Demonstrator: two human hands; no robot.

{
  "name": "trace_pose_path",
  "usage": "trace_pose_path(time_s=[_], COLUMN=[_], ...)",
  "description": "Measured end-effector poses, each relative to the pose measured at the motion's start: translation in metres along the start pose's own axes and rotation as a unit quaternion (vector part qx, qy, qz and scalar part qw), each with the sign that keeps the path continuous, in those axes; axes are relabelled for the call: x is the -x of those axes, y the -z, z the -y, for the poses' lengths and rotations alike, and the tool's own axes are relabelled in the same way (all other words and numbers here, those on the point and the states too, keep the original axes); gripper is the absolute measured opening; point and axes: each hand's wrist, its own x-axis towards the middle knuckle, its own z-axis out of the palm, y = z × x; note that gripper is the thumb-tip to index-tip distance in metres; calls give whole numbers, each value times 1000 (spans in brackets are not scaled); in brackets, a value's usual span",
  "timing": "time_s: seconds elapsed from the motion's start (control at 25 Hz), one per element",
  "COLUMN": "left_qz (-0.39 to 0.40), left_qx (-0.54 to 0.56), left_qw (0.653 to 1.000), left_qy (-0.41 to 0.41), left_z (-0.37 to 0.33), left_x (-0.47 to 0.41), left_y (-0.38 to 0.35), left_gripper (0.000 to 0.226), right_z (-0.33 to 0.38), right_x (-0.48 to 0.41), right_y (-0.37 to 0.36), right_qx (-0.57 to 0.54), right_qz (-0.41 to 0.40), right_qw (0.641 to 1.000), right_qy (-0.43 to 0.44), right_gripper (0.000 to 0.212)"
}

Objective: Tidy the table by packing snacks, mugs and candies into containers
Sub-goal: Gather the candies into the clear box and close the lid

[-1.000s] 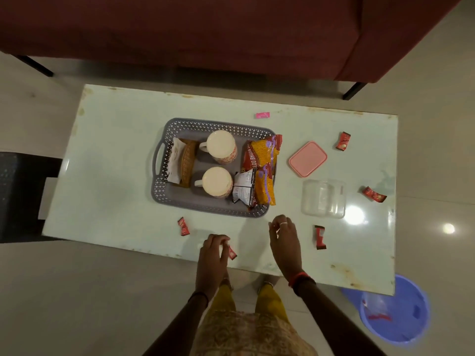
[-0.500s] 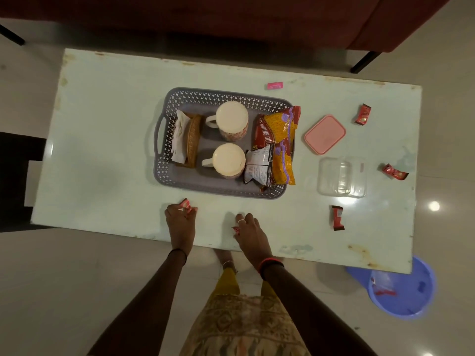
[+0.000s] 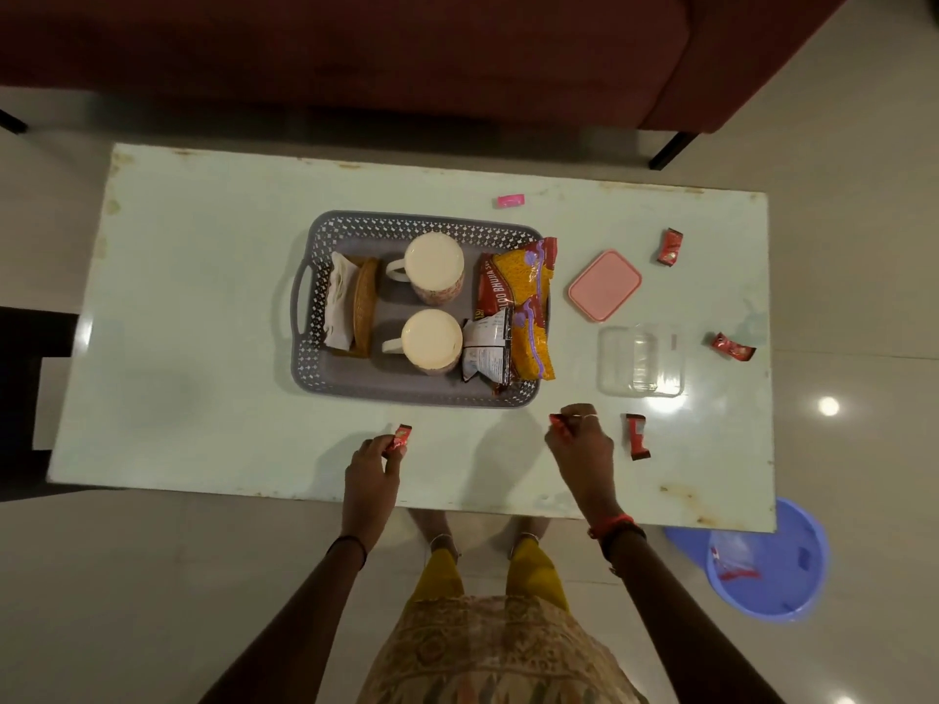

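My left hand (image 3: 373,475) pinches a red candy (image 3: 401,437) near the table's front edge. My right hand (image 3: 582,447) pinches another red candy (image 3: 558,423) just in front of the grey tray (image 3: 305,297). In the tray stand two mugs (image 3: 434,274) (image 3: 432,343), snack packets (image 3: 518,307) and a napkin holder (image 3: 350,302). An open clear container (image 3: 641,359) sits right of the tray, its pink lid (image 3: 604,284) behind it. Loose red candies lie by my right hand (image 3: 637,437), at the right edge (image 3: 731,346) and far right (image 3: 669,246). A pink candy (image 3: 510,200) lies behind the tray.
The pale table (image 3: 203,297) stands before a dark red sofa (image 3: 406,53). A blue bin (image 3: 767,561) with wrappers sits on the floor at the table's front right corner. A dark chair (image 3: 20,398) is at the left.
My left hand moved left and picked up the candy that lay in front of the tray. My right hand took the candy near the front edge and shifted right.
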Motion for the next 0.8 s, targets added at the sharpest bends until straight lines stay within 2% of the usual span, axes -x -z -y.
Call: trace_pose_path(time_s=[0.12,0.24,0.44,0.52,0.6,0.8], left_qz=[47,88,111,108,110,88], left_qx=[6,3,-67,-78,-68,-41], left_qw=[998,994,966,957,952,949], left_qy=[-33,-62,-224,-259,-279,-299], left_z=[-20,-45,-92,-115,-141,-209], left_x=[16,28,34,30,23,4], left_y=[-14,-34,-67,-78,-87,-107], left_gripper=[27,27,24,23,21,21], right_z=[-6,-10,-19,-22,-28,-60], right_x=[-24,-53,-100,-107,-107,-74], right_y=[55,89,104,106,111,121], right_qx=[-5,-39,5,-4,-13,-28], right_qz=[-77,-111,-90,-61,-65,-145], right_qw=[996,993,996,998,997,989], right_qy=[32,27,24,33,38,20], right_gripper=[13,11,16,25,31,5])
